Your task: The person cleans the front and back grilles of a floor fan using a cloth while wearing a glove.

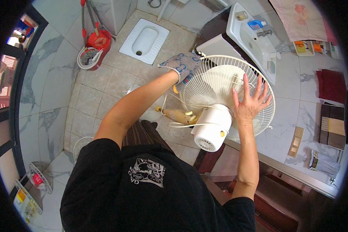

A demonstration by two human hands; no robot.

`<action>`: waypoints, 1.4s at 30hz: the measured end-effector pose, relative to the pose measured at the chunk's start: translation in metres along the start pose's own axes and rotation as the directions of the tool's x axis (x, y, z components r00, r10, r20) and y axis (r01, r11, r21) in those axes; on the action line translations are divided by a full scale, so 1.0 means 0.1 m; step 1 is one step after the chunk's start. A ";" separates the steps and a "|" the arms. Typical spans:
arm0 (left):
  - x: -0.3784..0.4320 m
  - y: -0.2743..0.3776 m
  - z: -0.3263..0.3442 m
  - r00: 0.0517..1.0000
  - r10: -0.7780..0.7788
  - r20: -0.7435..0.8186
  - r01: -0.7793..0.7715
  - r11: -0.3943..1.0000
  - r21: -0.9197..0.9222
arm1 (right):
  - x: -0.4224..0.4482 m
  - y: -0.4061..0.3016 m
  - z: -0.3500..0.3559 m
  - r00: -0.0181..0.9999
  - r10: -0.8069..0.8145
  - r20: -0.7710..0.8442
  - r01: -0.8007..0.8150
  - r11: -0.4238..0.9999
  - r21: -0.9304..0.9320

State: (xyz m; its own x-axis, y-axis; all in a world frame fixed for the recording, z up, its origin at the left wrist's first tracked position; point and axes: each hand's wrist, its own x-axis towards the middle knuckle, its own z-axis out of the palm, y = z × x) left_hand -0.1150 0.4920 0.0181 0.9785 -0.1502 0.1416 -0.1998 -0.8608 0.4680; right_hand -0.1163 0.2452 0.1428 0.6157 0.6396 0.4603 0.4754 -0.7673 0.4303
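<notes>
A white electric fan stands before me, its wire grille (214,78) facing away and its motor housing (211,127) towards me. My left hand (185,65) is under a grey-blue patterned cloth (181,63) at the grille's upper left rim; its fingers are hidden. My right hand (248,104) lies with spread fingers against the back of the grille, right of the motor housing. A yellowed stand neck (175,115) runs left from the housing, with a white power cord (179,125) looped around it.
A squat toilet (143,40) is set in the tiled floor ahead. A red mop bucket (100,43) with mops stands at the upper left. The washbasin (249,40) with a blue bottle (256,24) is beyond the fan. Wall switches (295,142) and hanging towels (332,87) are at the right.
</notes>
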 end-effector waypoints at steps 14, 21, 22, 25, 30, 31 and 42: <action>-0.20 -0.30 0.46 0.982 -0.116 -0.150 -0.012 0.750 -0.662 | 0.01 0.00 0.02 1.000 0.002 -0.016 -0.001 1.000 0.004; -0.27 0.14 0.23 0.977 -0.203 -0.061 0.152 0.872 -0.466 | 0.01 -0.01 0.00 1.000 0.012 0.000 -0.012 1.000 0.006; -0.29 0.18 0.20 0.992 -0.127 -0.024 0.111 0.934 -0.340 | 0.01 -0.01 0.01 1.000 0.014 -0.001 -0.014 1.000 0.006; -0.32 0.22 0.16 0.993 -0.092 0.077 0.110 0.955 -0.276 | 0.01 0.00 0.01 1.000 0.012 -0.003 -0.012 1.000 0.000; -0.29 0.19 0.16 0.972 -0.160 0.175 0.211 0.920 -0.331 | 0.00 0.01 0.03 1.000 0.015 0.014 -0.014 0.999 -0.032; -0.27 0.20 0.15 0.967 -0.174 0.187 0.232 0.904 -0.360 | 0.00 0.01 0.03 1.000 0.015 0.013 -0.015 0.999 -0.034; 0.04 0.20 0.29 0.968 -0.112 -0.224 0.076 0.984 -0.164 | -0.01 0.03 0.05 1.000 0.014 0.012 -0.014 1.000 -0.004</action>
State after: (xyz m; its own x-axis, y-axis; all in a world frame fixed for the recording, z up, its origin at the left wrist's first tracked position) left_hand -0.1139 0.4604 0.0025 0.9581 0.0602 0.2799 -0.1305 -0.7783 0.6142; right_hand -0.1127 0.2419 0.1400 0.6300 0.6280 0.4569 0.4642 -0.7762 0.4267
